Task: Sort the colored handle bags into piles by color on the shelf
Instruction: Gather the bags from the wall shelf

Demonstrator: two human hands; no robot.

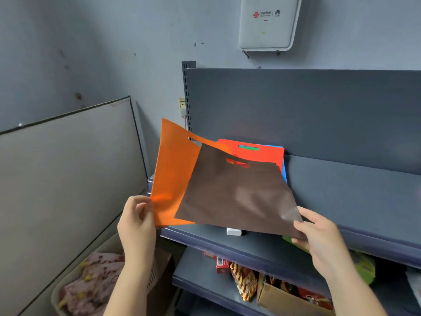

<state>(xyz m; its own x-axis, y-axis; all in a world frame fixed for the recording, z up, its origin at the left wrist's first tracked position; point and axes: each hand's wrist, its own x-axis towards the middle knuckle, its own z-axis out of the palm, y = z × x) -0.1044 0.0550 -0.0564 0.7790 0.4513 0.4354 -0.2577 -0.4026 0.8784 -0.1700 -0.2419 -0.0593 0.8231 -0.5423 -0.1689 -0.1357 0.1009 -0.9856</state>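
Grey metal shelf [341,197] spans the right half. At twelve o'clock on it leans one stack: one flat red fabric handle bag [266,153] fronting one blue [284,172]. One brown bag [237,197] is pinched by the right hand [319,236], one orange bag [173,174] by the left hand [136,224], fingers clamped on corners. Best to lay each flat, well apart, starting separate piles.

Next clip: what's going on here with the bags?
A person is sorting flat handle bags at a grey shelf. The left hand pinches an orange bag by its lower edge, and the right hand holds a brown bag by its corner. Both bags are in the air. A red bag lies on the shelf, with blue and green ones showing beneath.
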